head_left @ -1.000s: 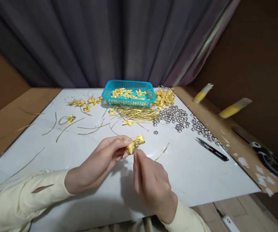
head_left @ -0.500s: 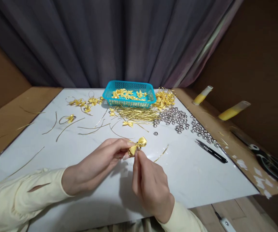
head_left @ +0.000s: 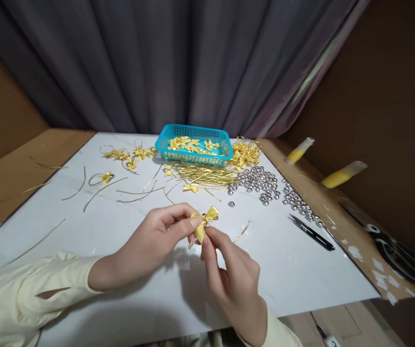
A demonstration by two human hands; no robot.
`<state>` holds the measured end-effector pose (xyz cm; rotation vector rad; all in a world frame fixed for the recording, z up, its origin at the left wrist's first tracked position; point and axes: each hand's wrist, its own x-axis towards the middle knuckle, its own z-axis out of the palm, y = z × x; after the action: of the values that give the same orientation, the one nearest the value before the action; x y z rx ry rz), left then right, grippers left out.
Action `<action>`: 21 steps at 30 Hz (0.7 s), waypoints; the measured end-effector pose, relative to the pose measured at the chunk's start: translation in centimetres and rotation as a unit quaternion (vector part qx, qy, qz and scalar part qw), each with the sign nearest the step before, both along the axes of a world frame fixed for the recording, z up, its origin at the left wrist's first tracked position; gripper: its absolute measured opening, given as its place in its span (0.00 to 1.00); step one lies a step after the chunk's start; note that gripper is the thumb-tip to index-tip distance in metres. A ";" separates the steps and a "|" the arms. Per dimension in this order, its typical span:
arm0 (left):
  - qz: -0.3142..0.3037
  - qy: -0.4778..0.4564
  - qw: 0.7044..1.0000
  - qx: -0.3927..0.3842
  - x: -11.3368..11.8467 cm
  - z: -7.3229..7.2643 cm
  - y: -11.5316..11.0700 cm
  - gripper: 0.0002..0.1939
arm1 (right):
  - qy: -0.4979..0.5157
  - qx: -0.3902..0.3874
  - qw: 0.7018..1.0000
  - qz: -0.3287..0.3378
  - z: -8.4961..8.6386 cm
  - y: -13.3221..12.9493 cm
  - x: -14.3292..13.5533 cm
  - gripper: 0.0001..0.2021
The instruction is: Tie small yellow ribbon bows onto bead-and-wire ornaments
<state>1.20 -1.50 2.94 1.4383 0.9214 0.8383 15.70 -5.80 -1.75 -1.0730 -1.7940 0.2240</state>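
From the head view, two hands are at work over the white tabletop [head_left: 287, 270], with one yellow bow [head_left: 201, 230] between them. The left hand [head_left: 164, 226] pinches it, thumb on top. The right hand [head_left: 231, 270] brings thumb and forefinger close together at the bow's lower edge; whether anything sits between those two fingertips, I can't tell.

Straight beyond the hands, here's one blue basket [head_left: 194, 158], several more bows inside, overlapping too much to count. On the near side of it lies one bundle of gold wires [head_left: 205, 174], and closer to the hands, one loose bow [head_left: 191, 188].

Over beyond the left hand, one ringed bow [head_left: 105, 178] lies alone, nearer than a cluster of others.

Out past the right hand: silver beads [head_left: 258, 179], dozens of them, with one single bead [head_left: 231, 204] set apart. Farther right of that hand come one black pointed tool [head_left: 312, 233], one pair of scissors [head_left: 382, 238] and two yellow-and-clear cylinders [head_left: 339, 178].
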 end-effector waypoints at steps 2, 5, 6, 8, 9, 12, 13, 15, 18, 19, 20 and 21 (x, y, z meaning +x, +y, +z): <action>0.002 0.008 1.000 0.021 0.0 0.0 -0.1 0.10 | 0.004 -0.024 1.000 0.014 0.1 -0.2 0.1 0.08; -0.010 0.010 1.000 0.028 -0.1 -0.1 -0.1 0.11 | 0.012 -0.043 0.998 0.032 0.1 -0.4 0.1 0.08; -0.015 0.008 0.999 0.027 -0.1 -0.1 -0.1 0.12 | 0.014 -0.044 0.998 0.038 0.1 -0.4 0.1 0.08; -0.024 0.005 0.999 0.027 -0.1 -0.1 0.0 0.12 | 0.015 -0.046 0.998 0.042 0.1 -0.5 0.0 0.08; -0.028 0.005 0.999 0.029 -0.1 -0.1 0.0 0.13 | 0.013 -0.045 0.998 0.041 0.2 -0.6 0.0 0.08; -0.027 0.014 0.999 0.041 -0.1 0.0 0.2 0.12 | 0.003 -0.035 0.999 0.034 0.2 -0.6 -0.1 0.08; -0.024 0.021 0.999 0.042 -0.1 0.0 0.2 0.12 | -0.001 -0.029 0.999 0.033 0.2 -0.6 -0.1 0.08; -0.023 0.033 0.998 0.039 -0.2 0.0 0.3 0.12 | -0.008 -0.019 0.999 0.032 0.2 -0.6 -0.1 0.09; -0.034 0.042 0.998 0.033 -0.3 0.0 0.3 0.11 | -0.015 -0.015 0.999 0.027 0.1 -0.6 -0.1 0.09; -0.036 0.041 0.998 0.032 -0.3 0.0 0.3 0.11 | -0.016 -0.015 0.999 0.025 0.1 -0.6 0.0 0.09; -0.039 0.038 0.998 0.031 -0.3 0.0 0.3 0.11 | -0.017 -0.014 0.999 0.024 0.1 -0.6 0.0 0.09; -0.039 0.035 0.998 0.030 -0.3 0.1 0.4 0.11 | -0.017 -0.011 1.000 0.022 0.1 -0.6 0.1 0.09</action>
<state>0.90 -1.15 3.03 1.5539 0.8933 0.7669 15.77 -6.38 -1.65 -1.0586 -1.8518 0.2544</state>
